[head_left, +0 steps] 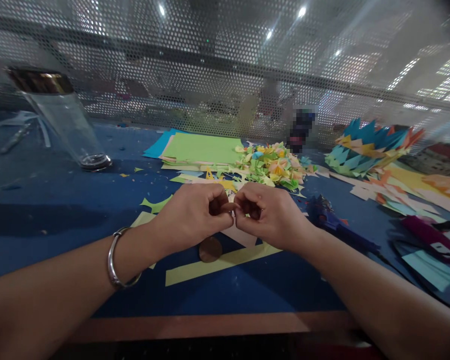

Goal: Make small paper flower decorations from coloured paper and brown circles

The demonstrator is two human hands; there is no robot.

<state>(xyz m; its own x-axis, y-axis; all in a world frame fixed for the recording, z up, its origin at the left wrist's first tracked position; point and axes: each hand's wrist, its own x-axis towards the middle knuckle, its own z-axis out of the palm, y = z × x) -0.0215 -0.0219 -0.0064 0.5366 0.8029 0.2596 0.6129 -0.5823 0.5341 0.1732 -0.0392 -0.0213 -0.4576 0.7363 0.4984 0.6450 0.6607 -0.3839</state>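
Over the middle of the table my left hand (199, 212) and my right hand (268, 212) meet fingertip to fingertip. Both are closed in a pinch, and whatever is between the fingers is too small and hidden to name. A pale pink paper piece (243, 236) lies under them. Just below my left hand is a round brown disc (210, 249), beside a long pale yellow paper strip (195, 272). Beyond the fingers are yellow-orange cut paper pieces (225, 184) and a heap of small folded coloured papers (275, 167).
A stack of green paper sheets (202, 147) lies at the back. At left stands a glass bottle (65, 120). On the right are a blue glue gun (337, 227), a magenta tool with a cord (431, 239) and a zigzag paper ring (367, 147). A perforated metal screen (210, 75) closes the back.
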